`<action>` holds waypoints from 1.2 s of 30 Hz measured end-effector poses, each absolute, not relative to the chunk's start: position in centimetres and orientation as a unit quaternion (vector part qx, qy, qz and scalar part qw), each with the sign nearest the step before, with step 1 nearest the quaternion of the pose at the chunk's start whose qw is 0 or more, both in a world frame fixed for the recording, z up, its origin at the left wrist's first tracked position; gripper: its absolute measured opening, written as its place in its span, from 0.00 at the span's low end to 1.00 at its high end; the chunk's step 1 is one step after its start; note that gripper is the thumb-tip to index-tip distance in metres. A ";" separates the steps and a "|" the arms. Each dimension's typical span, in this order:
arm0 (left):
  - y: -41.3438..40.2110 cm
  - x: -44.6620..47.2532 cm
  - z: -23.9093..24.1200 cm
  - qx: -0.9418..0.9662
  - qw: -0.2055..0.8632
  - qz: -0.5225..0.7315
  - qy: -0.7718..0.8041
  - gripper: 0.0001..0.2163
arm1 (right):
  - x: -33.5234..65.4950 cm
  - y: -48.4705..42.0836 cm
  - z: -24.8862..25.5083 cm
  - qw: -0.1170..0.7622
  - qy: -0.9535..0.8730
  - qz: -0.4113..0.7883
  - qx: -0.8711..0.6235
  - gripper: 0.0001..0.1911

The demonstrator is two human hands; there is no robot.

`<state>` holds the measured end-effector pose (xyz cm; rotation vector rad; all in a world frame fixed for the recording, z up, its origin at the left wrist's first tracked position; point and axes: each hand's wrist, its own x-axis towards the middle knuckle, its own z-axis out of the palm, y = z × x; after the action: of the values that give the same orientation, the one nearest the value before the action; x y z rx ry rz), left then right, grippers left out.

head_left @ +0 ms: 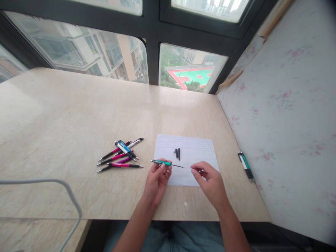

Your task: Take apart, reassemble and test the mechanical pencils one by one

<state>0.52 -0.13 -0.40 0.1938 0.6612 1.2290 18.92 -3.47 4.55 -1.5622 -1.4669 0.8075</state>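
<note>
My left hand (158,177) pinches a teal pen barrel (160,162) just above the near left corner of a white written sheet (194,147). A thin dark refill (178,166) sticks out of the barrel to the right. My right hand (207,178) is closed in a pinch at the refill's right tip. Two small black pen parts (177,153) lie on the sheet just beyond my hands.
A heap of several pens (120,155), pink, blue and black, lies on the marble table (78,115) to the left. Two more pens (246,166) rest at the table's right edge by the wall. A grey cable (67,190) curves at near left. Windows stand behind.
</note>
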 end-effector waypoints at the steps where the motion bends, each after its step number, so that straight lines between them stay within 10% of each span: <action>1: -0.1 0.5 -0.4 0.092 0.762 0.564 0.305 0.08 | 18.9 -3.5 4.7 0.416 -0.588 0.315 -0.619 0.07; 36: -0.6 1.0 0.0 0.159 0.770 0.518 0.339 0.08 | 17.1 -3.1 4.6 0.403 -0.637 0.279 -0.595 0.07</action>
<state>0.99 -0.64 -0.01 0.3450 0.7344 1.1228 17.12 -3.10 4.57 -1.5040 -1.6087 0.7052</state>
